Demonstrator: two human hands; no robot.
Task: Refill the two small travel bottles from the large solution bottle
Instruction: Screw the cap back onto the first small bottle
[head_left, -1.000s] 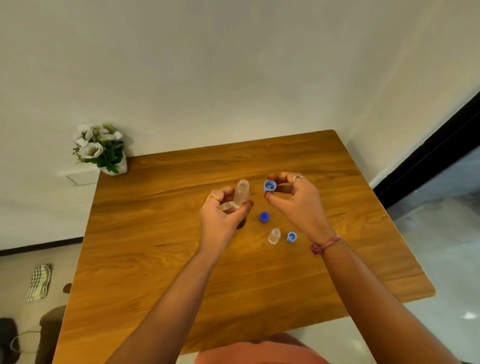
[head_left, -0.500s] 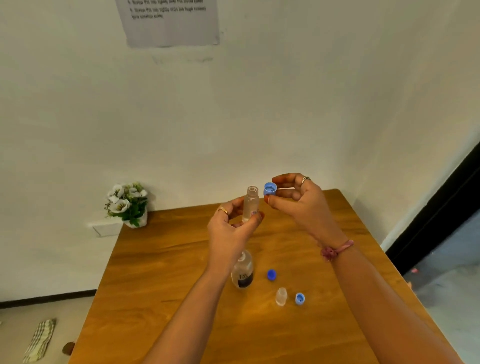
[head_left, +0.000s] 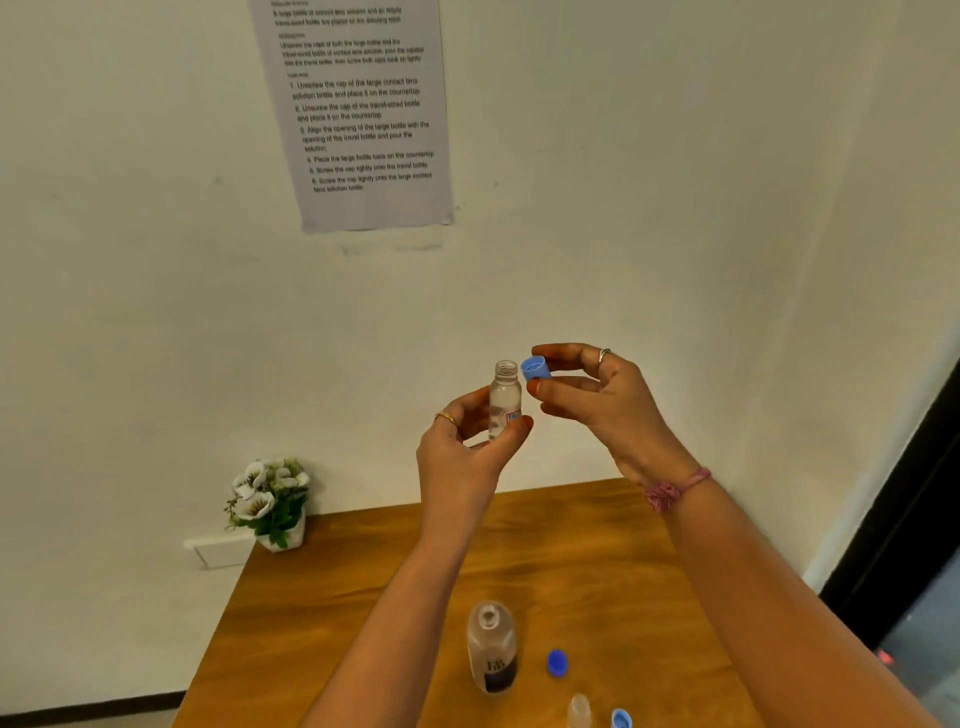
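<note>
Against the white wall hangs a printed sheet (head_left: 358, 114), and below it the wooden surface (head_left: 597, 561) carries a potted flower (head_left: 270, 501) at its far left corner. Standing on the surface, uncapped, is the large bottle (head_left: 491, 647), with a dark blue cap (head_left: 557, 663) just beside it. Raised above the surface, the left hand (head_left: 467, 447) pinches a small bottle (head_left: 505, 397) upright, its mouth open. The right hand (head_left: 597, 395) pinches a light blue cap (head_left: 536, 368) just beside that mouth. At the bottom edge stand another small bottle (head_left: 579, 711) and a blue cap (head_left: 621, 718).
</note>
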